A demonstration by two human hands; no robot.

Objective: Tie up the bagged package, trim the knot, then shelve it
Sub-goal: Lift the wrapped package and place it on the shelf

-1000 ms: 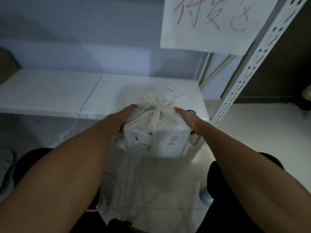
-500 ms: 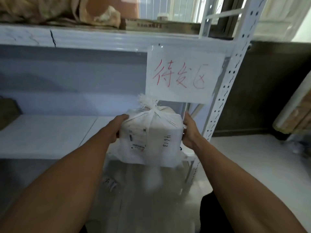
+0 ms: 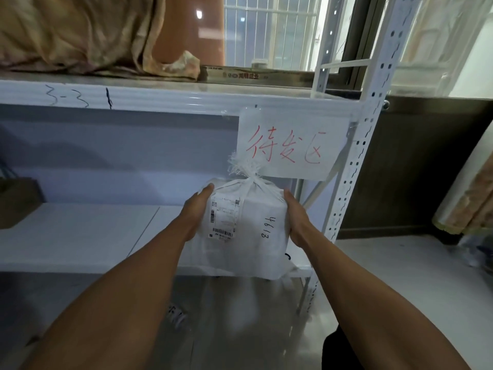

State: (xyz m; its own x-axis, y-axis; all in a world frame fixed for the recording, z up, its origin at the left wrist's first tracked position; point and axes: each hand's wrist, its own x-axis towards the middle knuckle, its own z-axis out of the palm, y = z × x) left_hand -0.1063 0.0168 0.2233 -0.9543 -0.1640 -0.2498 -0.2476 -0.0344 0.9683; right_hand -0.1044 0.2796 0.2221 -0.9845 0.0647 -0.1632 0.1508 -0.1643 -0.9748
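Observation:
The bagged package (image 3: pixel 248 231) is a white box-shaped parcel in a woven white bag, with a shipping label and handwritten digits on its near face. Its tied knot (image 3: pixel 244 169) stands up on top with a frayed tuft. I hold it in the air between both hands, over the front right part of the lower white shelf board (image 3: pixel 80 236). My left hand (image 3: pixel 198 209) presses its left side and my right hand (image 3: pixel 297 217) presses its right side.
A paper sign (image 3: pixel 290 148) with red writing hangs from the upper shelf (image 3: pixel 160 96), just behind the knot. A perforated white upright (image 3: pixel 357 161) stands at the right. A brown box (image 3: pixel 16 201) sits at the shelf's far left. Crumpled cloth (image 3: pixel 80 36) lies on top.
The package has been raised from near the shelf's front edge, and my view has tilted upward, bringing the upper shelf, sign and window into sight. Both hands keep their hold.

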